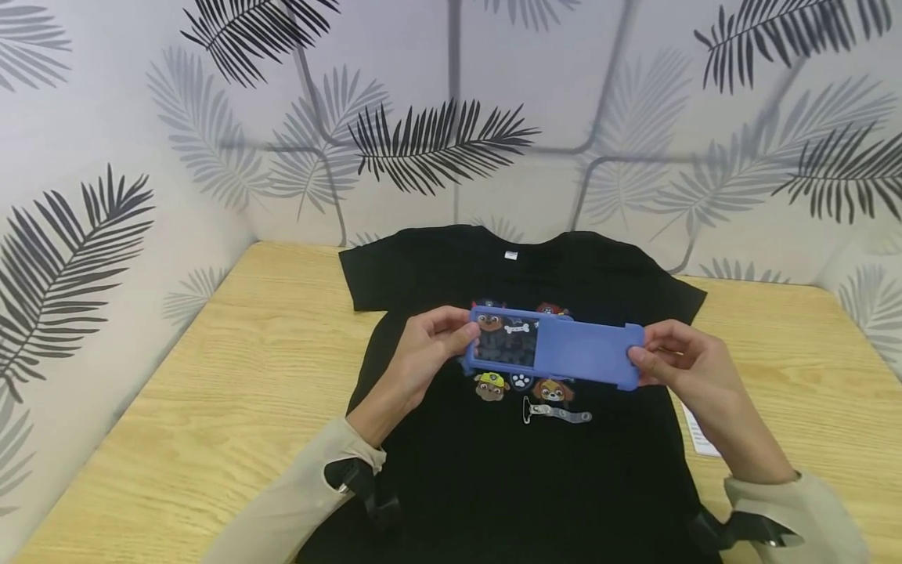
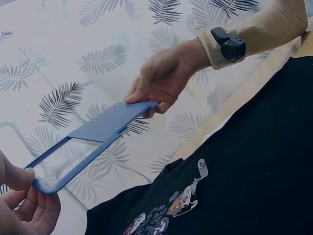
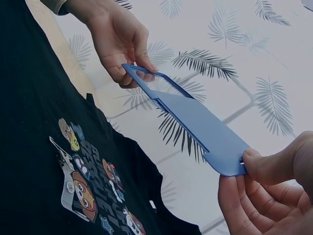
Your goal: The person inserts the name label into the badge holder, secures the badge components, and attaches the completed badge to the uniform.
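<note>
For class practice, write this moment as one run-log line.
left hand: pinches blue holder, windowed end | right hand: pinches opposite end | holder: partly slid open, above black shirt | clip strap: on shirt

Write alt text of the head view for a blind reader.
A person's left hand and right hand hold opposite ends of a slim blue case, its left part see-through, above a black T-shirt with cartoon dogs, spread on a wooden table. A clear strap clip lies on the shirt.
</note>
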A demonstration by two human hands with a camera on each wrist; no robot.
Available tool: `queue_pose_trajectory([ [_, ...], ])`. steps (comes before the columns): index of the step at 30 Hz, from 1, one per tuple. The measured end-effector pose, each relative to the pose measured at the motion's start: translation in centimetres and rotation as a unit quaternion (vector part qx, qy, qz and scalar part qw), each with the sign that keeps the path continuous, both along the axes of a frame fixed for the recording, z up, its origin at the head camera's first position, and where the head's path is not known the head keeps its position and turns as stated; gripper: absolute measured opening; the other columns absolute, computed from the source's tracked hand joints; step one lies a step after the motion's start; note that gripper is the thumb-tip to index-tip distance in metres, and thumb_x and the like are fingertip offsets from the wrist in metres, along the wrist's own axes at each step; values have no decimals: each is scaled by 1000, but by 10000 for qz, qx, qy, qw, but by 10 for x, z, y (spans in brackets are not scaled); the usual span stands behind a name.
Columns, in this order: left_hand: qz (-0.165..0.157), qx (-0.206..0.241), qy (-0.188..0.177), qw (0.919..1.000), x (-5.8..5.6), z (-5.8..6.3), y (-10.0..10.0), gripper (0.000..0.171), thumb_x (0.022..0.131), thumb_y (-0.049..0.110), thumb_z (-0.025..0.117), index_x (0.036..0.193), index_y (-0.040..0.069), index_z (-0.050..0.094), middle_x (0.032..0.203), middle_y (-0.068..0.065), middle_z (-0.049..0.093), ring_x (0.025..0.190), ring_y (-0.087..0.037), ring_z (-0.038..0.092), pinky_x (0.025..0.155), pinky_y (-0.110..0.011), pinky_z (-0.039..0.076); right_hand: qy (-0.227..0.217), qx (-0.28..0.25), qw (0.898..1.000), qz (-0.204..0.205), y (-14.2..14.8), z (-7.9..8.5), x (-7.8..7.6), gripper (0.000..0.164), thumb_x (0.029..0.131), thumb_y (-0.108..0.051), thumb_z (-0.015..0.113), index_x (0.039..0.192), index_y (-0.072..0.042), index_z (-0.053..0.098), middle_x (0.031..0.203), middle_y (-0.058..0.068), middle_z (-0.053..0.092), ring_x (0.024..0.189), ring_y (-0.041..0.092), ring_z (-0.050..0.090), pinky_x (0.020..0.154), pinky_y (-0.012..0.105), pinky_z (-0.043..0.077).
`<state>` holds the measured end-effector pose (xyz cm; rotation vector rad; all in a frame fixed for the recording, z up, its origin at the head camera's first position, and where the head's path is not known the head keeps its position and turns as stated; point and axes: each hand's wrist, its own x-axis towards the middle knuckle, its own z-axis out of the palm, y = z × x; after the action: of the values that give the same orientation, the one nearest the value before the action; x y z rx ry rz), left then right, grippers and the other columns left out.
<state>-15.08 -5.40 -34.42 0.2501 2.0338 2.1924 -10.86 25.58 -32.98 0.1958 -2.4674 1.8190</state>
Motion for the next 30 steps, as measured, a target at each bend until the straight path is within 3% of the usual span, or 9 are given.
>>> queue_pose_trajectory([
  [6, 1, 43, -4, 10000, 1, 1, -1, 18, 93, 3, 62, 107, -7, 63, 93, -11, 66, 82, -20, 61, 79, -28, 54, -87, -114, 9999, -50, 2, 1, 1, 10, 89, -4, 68, 96, -10, 63, 83, -6, 65, 67, 10, 64, 64, 21, 56],
  [16, 45, -71, -11, 10000, -1, 0, -4, 19, 94, 5, 61, 109, -8, 63, 105, -29, 61, 83, -16, 61, 85, -30, 53, 21, -227, 9997, -24, 7, -2, -1, 12, 89, -2, 68, 94, -10, 63, 82, -6, 64, 66, 9, 64, 63, 21, 56],
  [25, 41, -41, 58, 10000, -4, 0, -5, 21, 94, 4, 60, 110, -9, 62, 102, -25, 63, 82, -17, 60, 84, -30, 53, 50, 267, 9994, -210, 11, -2, -2, 11, 90, -3, 66, 98, -9, 62, 84, -9, 64, 68, 9, 64, 65, 20, 56],
  [30, 90, -34, 62, 9999, -5, 1, -6, 21, 94, 5, 61, 109, -9, 62, 98, -18, 64, 84, -18, 60, 84, -30, 53, -43, 292, 9993, -239, 12, 0, -2, 10, 90, -4, 66, 98, -9, 62, 84, -9, 63, 69, 8, 63, 65, 20, 56],
])
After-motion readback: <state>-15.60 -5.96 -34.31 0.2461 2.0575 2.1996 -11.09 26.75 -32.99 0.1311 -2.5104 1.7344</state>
